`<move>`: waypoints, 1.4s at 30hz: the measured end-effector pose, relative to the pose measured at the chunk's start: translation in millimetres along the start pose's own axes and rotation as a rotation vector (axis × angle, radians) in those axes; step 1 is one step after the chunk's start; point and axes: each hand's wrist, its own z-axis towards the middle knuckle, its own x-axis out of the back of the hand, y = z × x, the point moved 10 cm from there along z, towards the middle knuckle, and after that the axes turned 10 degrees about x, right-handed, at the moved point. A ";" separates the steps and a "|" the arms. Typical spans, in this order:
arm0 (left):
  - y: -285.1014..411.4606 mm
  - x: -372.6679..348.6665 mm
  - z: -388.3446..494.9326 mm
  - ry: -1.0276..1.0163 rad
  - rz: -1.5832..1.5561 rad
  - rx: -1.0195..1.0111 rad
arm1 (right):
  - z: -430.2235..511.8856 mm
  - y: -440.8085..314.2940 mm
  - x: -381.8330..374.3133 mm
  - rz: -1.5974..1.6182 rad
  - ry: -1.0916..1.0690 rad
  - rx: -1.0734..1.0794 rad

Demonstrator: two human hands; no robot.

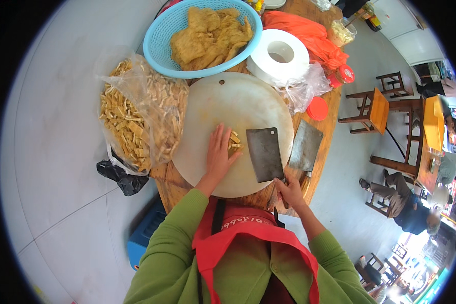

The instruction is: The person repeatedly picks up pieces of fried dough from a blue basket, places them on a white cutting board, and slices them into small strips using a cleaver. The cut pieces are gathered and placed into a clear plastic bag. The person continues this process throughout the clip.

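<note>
My right hand point(291, 193) grips the handle of a dark-bladed cleaver point(265, 155), whose broad blade is over the right side of a round, pale chopping board point(212, 102). Flat on the middle of the board lies my left hand point(219, 152), its thumb spread from the fingers. A few cut tan strips, likely fried tofu skin point(235, 139), sit beside it, between the thumb and index finger. Part of that small pile is hidden by the hand. A second cleaver point(306, 146) rests right of the board.
A clear plastic bag of cut strips point(125, 121) stands left of the board. Behind it, a blue basket point(152, 45) holds large tan sheets point(209, 38). A big paper roll point(258, 57), red bag point(300, 28), red-lidded jar point(342, 76) and red lid point(317, 108) occupy the wooden table's right side.
</note>
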 end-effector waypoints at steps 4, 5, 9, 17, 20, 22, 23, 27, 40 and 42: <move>7.9 -21.8 3.7 0.044 -0.127 -0.015 | 6.7 10.9 -26.6 0.078 -0.004 0.027; 13.4 -24.5 3.8 0.059 -0.175 -0.008 | 8.7 11.1 -35.4 0.072 -0.025 0.051; 23.3 -18.2 -5.5 0.143 -0.314 0.054 | 6.3 -1.8 -75.1 0.104 -0.053 0.019; 39.1 189.9 -33.9 0.554 -0.129 0.072 | -6.9 -139.5 -171.6 0.086 -0.342 0.205; 4.5 271.9 -17.5 0.800 -0.089 0.063 | 15.4 -193.0 -210.5 -0.028 -0.412 0.378; -46.2 301.3 -0.5 0.879 -0.124 0.144 | 26.6 -212.2 -221.0 -0.074 -0.395 0.412; -50.7 315.4 1.5 0.865 0.021 0.164 | 26.9 -218.0 -215.6 -0.099 -0.350 0.447; -61.3 344.4 -11.9 0.757 0.426 0.282 | 37.4 -201.9 -151.3 -0.260 -0.174 0.533; -153.1 474.1 12.3 0.588 -0.118 0.554 | 24.7 -52.5 29.4 -0.307 0.154 0.220; -143.6 469.3 33.4 0.506 -0.122 0.522 | 23.3 -45.5 37.5 -0.336 0.201 0.203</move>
